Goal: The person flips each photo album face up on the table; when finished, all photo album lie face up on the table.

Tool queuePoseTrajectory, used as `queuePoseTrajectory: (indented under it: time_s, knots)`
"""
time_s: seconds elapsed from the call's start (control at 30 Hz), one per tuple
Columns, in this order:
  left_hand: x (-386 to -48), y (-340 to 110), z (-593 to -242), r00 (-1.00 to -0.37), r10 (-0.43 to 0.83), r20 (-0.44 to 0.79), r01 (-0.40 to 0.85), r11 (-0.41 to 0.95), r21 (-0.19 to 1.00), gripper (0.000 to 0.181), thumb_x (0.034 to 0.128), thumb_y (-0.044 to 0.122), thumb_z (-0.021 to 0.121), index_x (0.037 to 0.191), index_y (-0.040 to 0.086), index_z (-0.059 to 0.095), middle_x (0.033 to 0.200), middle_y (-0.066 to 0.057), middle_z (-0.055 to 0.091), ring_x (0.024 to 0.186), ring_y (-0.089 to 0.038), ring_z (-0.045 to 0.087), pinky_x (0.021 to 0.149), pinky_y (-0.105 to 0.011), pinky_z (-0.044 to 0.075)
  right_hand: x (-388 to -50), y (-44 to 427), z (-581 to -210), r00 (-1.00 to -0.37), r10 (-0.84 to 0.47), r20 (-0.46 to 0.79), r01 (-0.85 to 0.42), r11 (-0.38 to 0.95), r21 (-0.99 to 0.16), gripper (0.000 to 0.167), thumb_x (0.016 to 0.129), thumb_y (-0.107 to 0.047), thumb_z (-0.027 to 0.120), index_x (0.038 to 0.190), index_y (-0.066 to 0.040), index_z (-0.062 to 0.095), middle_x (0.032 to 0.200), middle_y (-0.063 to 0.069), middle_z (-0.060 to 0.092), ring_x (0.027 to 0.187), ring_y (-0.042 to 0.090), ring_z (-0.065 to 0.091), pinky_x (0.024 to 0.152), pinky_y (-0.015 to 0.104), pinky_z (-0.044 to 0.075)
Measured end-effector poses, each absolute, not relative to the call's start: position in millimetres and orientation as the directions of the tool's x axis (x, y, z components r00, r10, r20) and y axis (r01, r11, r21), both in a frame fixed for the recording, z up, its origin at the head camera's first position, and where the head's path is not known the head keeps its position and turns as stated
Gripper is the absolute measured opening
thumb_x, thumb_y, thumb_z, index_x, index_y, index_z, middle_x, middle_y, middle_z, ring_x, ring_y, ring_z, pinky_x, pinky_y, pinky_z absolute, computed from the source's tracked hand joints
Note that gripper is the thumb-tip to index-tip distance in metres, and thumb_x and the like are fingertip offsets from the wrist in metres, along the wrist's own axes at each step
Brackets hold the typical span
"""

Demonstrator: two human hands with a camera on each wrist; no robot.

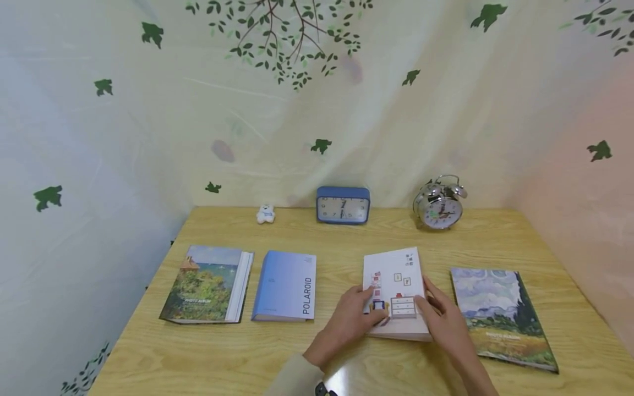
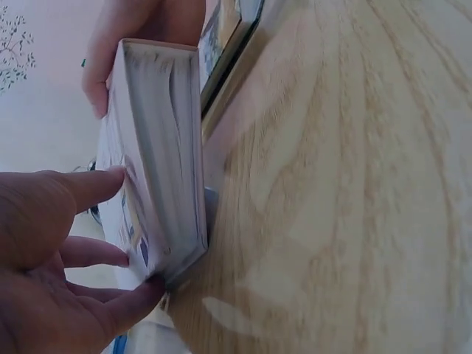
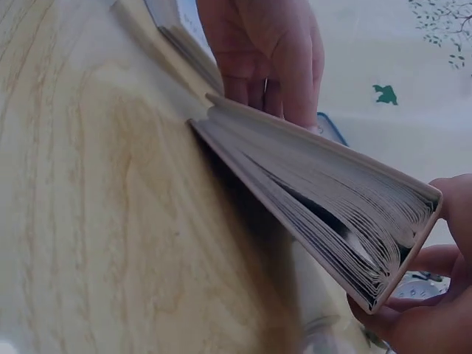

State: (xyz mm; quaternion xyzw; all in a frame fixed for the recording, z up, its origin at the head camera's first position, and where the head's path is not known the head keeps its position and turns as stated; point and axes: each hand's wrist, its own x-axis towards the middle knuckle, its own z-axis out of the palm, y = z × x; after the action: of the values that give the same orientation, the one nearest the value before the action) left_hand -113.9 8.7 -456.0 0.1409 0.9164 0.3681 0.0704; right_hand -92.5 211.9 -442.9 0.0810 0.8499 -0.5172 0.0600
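Observation:
A thick white photo album (image 1: 391, 269) with furniture drawings on its cover is between both hands over the table. My left hand (image 1: 349, 316) holds its left side, thumb on the cover and fingers at the edge. Around the spine side curl the fingers of my right hand (image 1: 448, 324), with the thumb on the front. In the right wrist view the album's spine side (image 3: 402, 254) looks raised off the wood, and its pages bow apart inside. The left wrist view shows the page ends (image 2: 166, 147) close up, with the left fingertips at the cover and corner.
A landscape photo album (image 1: 205, 286) and a blue POLAROID album (image 1: 284, 286) lie to the left. Another painted photo album (image 1: 502, 319) lies right. Along the back stand a small white bear figure (image 1: 265, 214), a blue clock (image 1: 343, 205) and a silver alarm clock (image 1: 440, 206).

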Motion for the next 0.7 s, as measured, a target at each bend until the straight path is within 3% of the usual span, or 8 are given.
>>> queuePoseTrajectory:
  time_s: [0.13, 0.27, 0.47, 0.7]
  knots:
    - [-114.3, 15.2, -452.5, -0.952, 0.304, 0.020, 0.231, 0.680, 0.695, 0.060, 0.0855, 0.044, 0.068, 0.131, 0.006, 0.059, 0.139, -0.024, 0.048, 0.126, -0.037, 0.049, 0.106, -0.047, 0.040, -89.4, 210.6, -435.5, -0.984, 0.083, -0.160, 0.180, 0.469, -0.864, 0.063, 0.097, -0.048, 0.049, 0.151, -0.029, 0.025, 0.154, 0.018, 0.029, 0.131, 0.038, 0.044, 0.091, 0.037, 0.052]
    - [-115.4, 21.8, -449.0, -0.952, 0.305, 0.008, 0.223, 0.678, 0.700, 0.064, 0.0860, 0.051, 0.065, 0.133, 0.007, 0.058, 0.140, -0.022, 0.049, 0.127, -0.035, 0.049, 0.105, -0.045, 0.041, -87.3, 208.7, -427.4, -0.978, 0.087, -0.187, 0.206, 0.435, -0.877, 0.069, 0.095, -0.052, 0.049, 0.153, -0.025, 0.023, 0.151, 0.020, 0.035, 0.130, 0.036, 0.047, 0.078, 0.027, 0.055]
    - [-116.5, 28.0, -446.1, -0.953, 0.303, -0.032, 0.184, 0.655, 0.733, 0.073, 0.0845, 0.059, 0.062, 0.136, 0.007, 0.054, 0.142, -0.020, 0.047, 0.129, -0.034, 0.047, 0.106, -0.045, 0.041, -87.0, 208.1, -418.4, -0.968, 0.083, -0.239, 0.252, 0.396, -0.883, 0.079, 0.092, -0.058, 0.049, 0.153, -0.020, 0.018, 0.153, 0.021, 0.029, 0.134, 0.035, 0.041, 0.084, 0.032, 0.056]
    - [-120.7, 31.5, -444.0, -0.943, 0.333, -0.005, 0.222, 0.638, 0.737, 0.075, 0.0862, 0.059, 0.059, 0.138, 0.007, 0.051, 0.138, -0.017, 0.052, 0.124, -0.028, 0.052, 0.102, -0.038, 0.045, -88.2, 211.1, -410.8, -0.974, 0.055, -0.218, 0.223, 0.369, -0.902, 0.080, 0.092, -0.058, 0.048, 0.154, -0.016, 0.019, 0.157, 0.017, 0.023, 0.135, 0.034, 0.040, 0.083, 0.029, 0.056]
